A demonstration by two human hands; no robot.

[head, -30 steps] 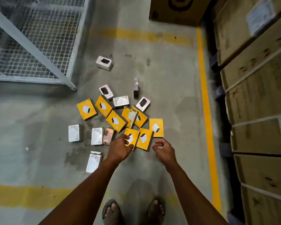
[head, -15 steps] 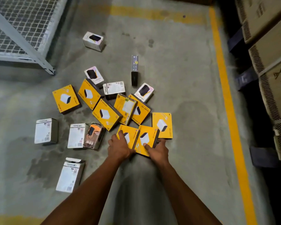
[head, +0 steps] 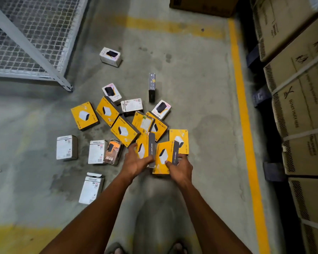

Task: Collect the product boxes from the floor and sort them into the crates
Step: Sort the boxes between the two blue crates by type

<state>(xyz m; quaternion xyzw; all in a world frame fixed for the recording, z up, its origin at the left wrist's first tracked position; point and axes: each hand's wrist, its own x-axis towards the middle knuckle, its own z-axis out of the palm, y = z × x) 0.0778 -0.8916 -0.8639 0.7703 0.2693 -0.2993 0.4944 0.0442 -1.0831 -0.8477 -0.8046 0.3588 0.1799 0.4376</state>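
Several yellow product boxes lie scattered on the concrete floor, one at the left [head: 84,115] and one at the right [head: 180,139]. White boxes [head: 66,147] lie around them, and a dark box [head: 152,87] stands on edge further back. My left hand [head: 136,162] grips a yellow box [head: 145,146] lifted off the floor. My right hand [head: 180,167] grips another yellow box [head: 163,158], tilted up beside the first. No crate is in view.
A wire-mesh cage [head: 31,33] stands at the back left. Stacked cardboard cartons [head: 297,110] line the right side behind a yellow floor line [head: 244,114]. A carton [head: 200,4] sits at the far end. My feet show at the bottom edge.
Both hands reached down onto the two nearest yellow boxes, closed on them and have lifted them off the floor, tilting them upright.
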